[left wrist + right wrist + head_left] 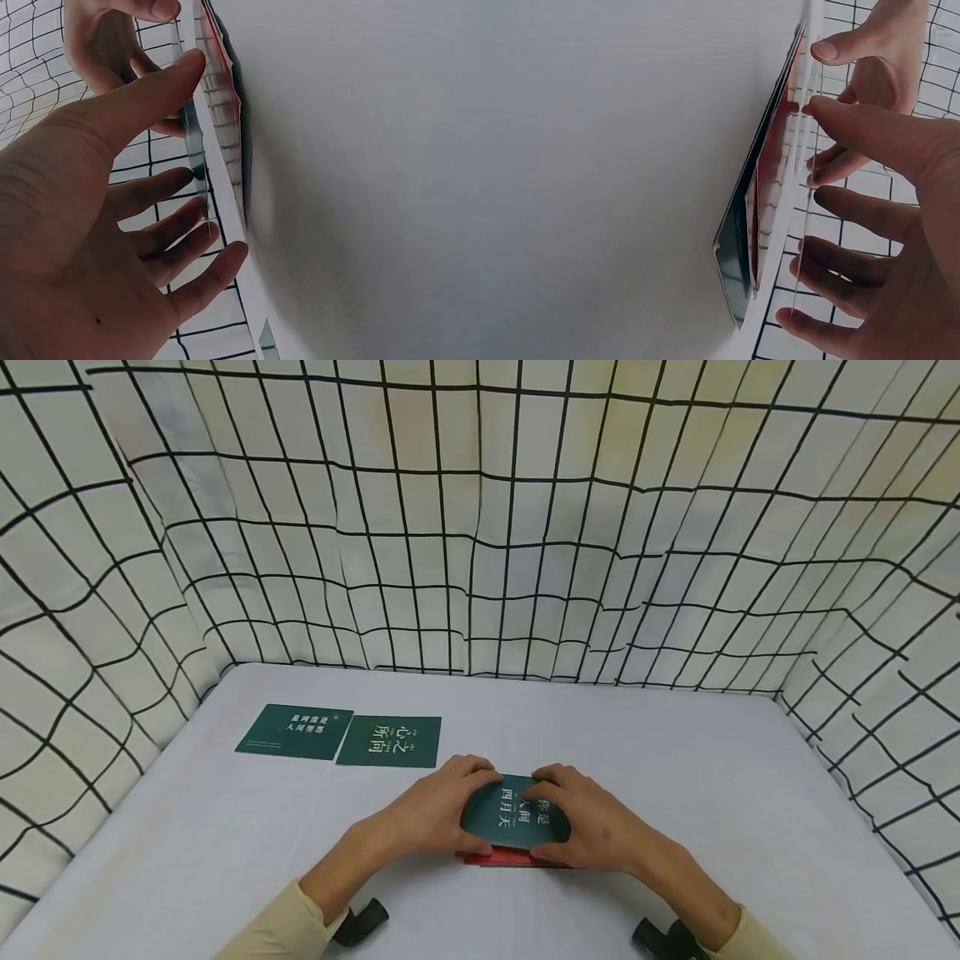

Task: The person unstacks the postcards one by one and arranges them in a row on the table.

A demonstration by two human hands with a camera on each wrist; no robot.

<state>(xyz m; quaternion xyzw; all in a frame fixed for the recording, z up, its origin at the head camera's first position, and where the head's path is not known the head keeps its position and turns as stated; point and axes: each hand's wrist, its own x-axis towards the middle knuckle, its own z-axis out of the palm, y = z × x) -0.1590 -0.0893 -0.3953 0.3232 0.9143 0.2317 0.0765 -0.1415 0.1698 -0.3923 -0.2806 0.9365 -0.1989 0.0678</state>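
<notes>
Held card: I am seeing one dark green card with white characters; it is hovering over a small pile on the near, middle part of the white table.
Left hand: it is pinching this card's left side, the thumb resting at the near edge and the fingers at the far edge.
Right hand: it is pinching the right side in the same manner; the two hands are facing each other, apart, with the card between.
Small pile: a red sheet and a lower green card are lying underneath; I cannot tell how many pieces.
Far-left pair: a left card and its neighbour card are lying flat, just beside each other.
Step in hand: I am judging that the person is handling the top card, either removing or replacing it.
Next move: I think it is calling for even pressure from both hands, without dragging the red sheet.
</notes>
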